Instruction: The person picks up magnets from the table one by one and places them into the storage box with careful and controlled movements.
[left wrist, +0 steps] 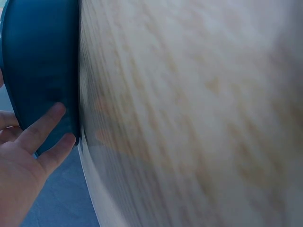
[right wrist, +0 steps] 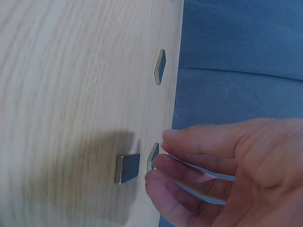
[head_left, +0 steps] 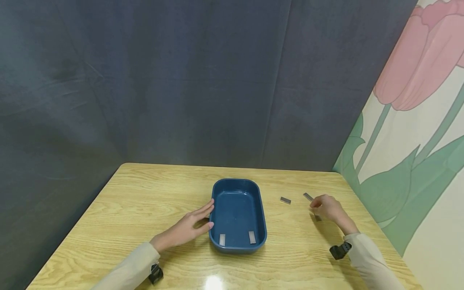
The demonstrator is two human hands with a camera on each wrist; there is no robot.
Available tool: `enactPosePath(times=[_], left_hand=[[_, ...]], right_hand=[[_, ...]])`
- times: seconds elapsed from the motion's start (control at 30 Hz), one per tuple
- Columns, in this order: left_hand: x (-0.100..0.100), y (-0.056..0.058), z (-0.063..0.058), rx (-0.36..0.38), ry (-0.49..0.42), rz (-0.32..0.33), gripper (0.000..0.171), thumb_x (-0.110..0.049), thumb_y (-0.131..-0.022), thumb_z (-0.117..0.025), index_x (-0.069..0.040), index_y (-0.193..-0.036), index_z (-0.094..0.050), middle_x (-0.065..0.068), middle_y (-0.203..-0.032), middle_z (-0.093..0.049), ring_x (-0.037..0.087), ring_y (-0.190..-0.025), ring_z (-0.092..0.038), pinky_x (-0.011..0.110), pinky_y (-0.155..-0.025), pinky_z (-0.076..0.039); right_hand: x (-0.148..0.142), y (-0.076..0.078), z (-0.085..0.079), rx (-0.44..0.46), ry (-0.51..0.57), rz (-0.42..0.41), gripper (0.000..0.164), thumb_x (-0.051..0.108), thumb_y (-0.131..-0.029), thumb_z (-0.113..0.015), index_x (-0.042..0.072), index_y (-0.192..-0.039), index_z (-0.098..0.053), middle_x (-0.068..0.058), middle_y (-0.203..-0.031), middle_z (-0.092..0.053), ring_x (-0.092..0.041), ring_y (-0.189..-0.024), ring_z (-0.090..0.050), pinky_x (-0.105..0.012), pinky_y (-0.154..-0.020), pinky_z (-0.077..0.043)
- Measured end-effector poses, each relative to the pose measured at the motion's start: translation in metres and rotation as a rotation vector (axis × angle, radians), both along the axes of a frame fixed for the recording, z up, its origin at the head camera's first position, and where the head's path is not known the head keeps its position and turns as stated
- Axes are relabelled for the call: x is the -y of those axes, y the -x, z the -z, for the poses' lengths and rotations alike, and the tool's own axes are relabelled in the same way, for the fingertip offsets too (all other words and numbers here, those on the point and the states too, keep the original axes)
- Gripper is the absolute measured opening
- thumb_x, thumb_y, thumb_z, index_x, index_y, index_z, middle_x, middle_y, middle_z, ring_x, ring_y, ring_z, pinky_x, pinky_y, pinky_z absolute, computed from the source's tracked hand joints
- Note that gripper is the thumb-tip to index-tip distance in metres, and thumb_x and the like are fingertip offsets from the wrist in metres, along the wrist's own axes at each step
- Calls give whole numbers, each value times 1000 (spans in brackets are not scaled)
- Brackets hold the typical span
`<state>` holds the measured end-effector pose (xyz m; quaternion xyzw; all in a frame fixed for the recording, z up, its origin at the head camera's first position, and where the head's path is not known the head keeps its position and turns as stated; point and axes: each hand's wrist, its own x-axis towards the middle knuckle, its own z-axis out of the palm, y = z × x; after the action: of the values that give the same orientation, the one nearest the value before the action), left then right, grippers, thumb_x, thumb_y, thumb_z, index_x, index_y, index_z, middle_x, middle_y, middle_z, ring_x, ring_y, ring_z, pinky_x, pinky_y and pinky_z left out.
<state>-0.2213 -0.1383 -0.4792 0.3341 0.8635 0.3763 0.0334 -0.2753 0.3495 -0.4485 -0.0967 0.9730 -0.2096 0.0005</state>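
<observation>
A deep blue rectangular tray (head_left: 237,213) with rounded corners stands mid-table, two small flat metal blocks (head_left: 252,237) lying at its near end. My left hand (head_left: 192,225) rests its extended fingers against the tray's left wall; the left wrist view shows the fingertips (left wrist: 57,109) on that side. Over on the right, my right hand (head_left: 327,209) hovers with bent fingers above a small dark metal block (head_left: 317,218). In the right wrist view its thumb and fingers are apart with nothing between them. Another block (right wrist: 152,158) is partly hidden behind those fingers.
A further metal block (head_left: 285,200) lies between the tray and my right hand. The wooden table (head_left: 163,181) ends at a dark curtain (head_left: 195,88) behind it. A wall with painted tulips (head_left: 406,193) borders the right side.
</observation>
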Motion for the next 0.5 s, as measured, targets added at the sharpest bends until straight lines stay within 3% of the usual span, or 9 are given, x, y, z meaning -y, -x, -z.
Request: enactPosePath(times=[0.27, 0.5], left_hand=[[0, 0, 0, 5, 3, 2, 67, -38, -103, -54, -3, -155, -29, 5, -164, -15, 19, -142, -32, 45, -112, -32], [0, 2, 2, -3, -2, 6, 68, -40, -103, -53, -3, -155, -28, 5, -164, -15, 19, -144, -26, 45, -112, -32]], right_hand=[[-6, 3, 6, 52, 1, -13, 6, 5, -86, -72, -1, -88, -72, -7, -82, -68, -22, -73, -60, -43, -65, -50], [-10, 5, 11, 47, -3, -1, 6, 5, -86, -73, -1, -87, -71, -5, -81, -67, -20, -71, -58, -42, -64, -49]])
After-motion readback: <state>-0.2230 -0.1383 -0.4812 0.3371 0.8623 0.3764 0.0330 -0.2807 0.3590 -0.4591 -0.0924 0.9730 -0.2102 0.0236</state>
